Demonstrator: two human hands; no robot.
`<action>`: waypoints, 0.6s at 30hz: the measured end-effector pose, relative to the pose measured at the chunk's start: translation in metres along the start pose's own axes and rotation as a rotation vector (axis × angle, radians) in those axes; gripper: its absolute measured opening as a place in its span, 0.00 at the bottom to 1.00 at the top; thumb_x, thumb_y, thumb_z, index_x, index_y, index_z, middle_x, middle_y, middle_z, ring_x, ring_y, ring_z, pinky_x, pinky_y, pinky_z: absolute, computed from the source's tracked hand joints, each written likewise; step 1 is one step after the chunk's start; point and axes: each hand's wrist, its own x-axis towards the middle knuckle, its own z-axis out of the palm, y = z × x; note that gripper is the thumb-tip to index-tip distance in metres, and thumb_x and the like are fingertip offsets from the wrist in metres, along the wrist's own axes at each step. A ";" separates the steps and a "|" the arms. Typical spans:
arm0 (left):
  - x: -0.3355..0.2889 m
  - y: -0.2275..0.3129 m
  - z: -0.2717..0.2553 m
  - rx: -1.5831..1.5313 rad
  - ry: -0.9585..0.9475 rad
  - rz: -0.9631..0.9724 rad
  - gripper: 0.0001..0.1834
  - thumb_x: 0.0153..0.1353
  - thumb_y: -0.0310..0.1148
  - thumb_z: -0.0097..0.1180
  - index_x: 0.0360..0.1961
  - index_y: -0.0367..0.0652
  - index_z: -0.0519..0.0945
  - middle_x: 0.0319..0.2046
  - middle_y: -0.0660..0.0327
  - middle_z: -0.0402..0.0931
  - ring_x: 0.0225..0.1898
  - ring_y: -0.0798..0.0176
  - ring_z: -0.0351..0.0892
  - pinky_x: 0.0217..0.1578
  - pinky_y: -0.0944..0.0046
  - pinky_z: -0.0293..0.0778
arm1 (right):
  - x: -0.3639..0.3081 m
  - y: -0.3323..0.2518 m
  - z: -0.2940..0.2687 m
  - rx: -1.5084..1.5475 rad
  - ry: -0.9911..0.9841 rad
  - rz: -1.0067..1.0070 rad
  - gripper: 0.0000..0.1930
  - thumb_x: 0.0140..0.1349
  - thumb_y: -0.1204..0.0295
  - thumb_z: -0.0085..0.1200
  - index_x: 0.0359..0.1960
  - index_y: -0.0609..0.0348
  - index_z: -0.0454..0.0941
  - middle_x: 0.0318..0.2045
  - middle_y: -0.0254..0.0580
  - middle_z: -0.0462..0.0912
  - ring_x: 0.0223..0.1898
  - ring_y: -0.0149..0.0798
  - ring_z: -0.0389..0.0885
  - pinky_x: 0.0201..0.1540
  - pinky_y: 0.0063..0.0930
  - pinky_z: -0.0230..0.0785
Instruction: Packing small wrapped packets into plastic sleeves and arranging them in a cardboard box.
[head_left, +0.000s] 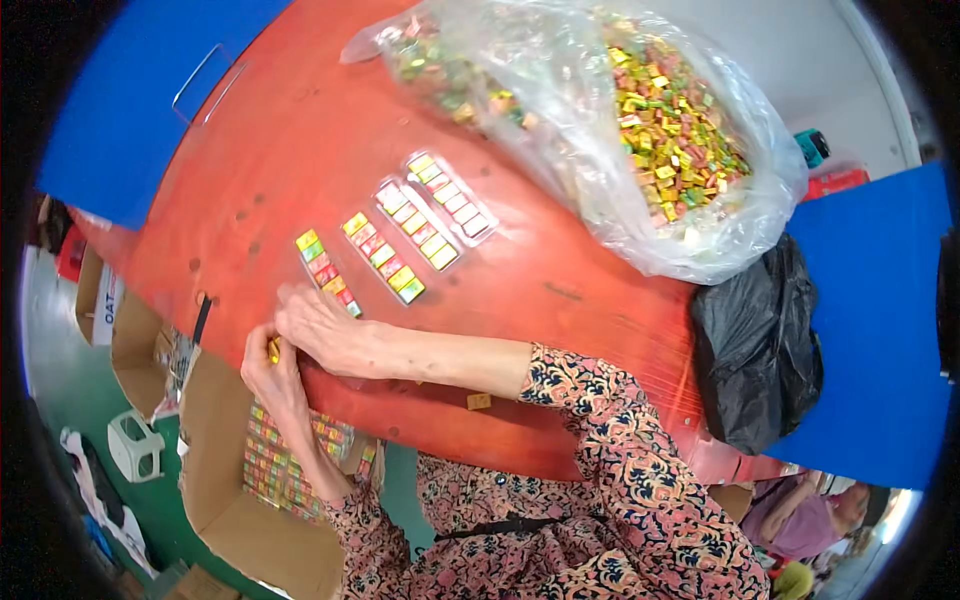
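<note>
Left hand (pixel 267 375): fingers closed on a small yellow wrapped block (pixel 274 350), at the red tabletop's (pixel 560 330) edge. Right hand (pixel 325 328): beside it, blurred, grip untellable. Beyond: four multicoloured block rows (pixel 383 257), spaced seemingly for easy reach; clear plastic bag (pixel 560 95).

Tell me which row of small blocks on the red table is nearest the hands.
The leftmost row, beside the right hand; the other three rows lie farther right.

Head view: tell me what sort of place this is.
Likely a packing workshop: a big clear bag of small colourful pieces on a red table, and an open cardboard box holding rows of similar ones.
</note>
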 end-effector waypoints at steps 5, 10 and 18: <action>-0.004 0.007 0.005 -0.129 0.076 -0.022 0.06 0.53 0.25 0.54 0.27 0.32 0.74 0.18 0.64 0.68 0.22 0.74 0.62 0.24 0.72 0.62 | 0.017 0.010 -0.056 0.343 -0.302 0.301 0.06 0.42 0.75 0.53 0.20 0.67 0.74 0.25 0.52 0.73 0.32 0.50 0.73 0.34 0.38 0.66; 0.009 -0.013 -0.023 -0.826 -0.018 -0.305 0.04 0.56 0.26 0.53 0.31 0.37 0.75 0.23 0.63 0.73 0.17 0.77 0.66 0.12 0.82 0.56 | 0.004 0.027 -0.167 0.660 -0.376 0.557 0.10 0.51 0.70 0.53 0.27 0.66 0.76 0.26 0.47 0.78 0.29 0.38 0.76 0.34 0.30 0.67; 0.031 0.132 0.011 -1.144 -0.415 -0.430 0.11 0.56 0.30 0.52 0.40 0.37 0.75 0.34 0.57 0.76 0.36 0.67 0.75 0.30 0.75 0.70 | -0.069 0.154 -0.355 -0.269 0.170 0.896 0.15 0.50 0.70 0.52 0.39 0.64 0.76 0.32 0.42 0.80 0.33 0.33 0.78 0.38 0.25 0.70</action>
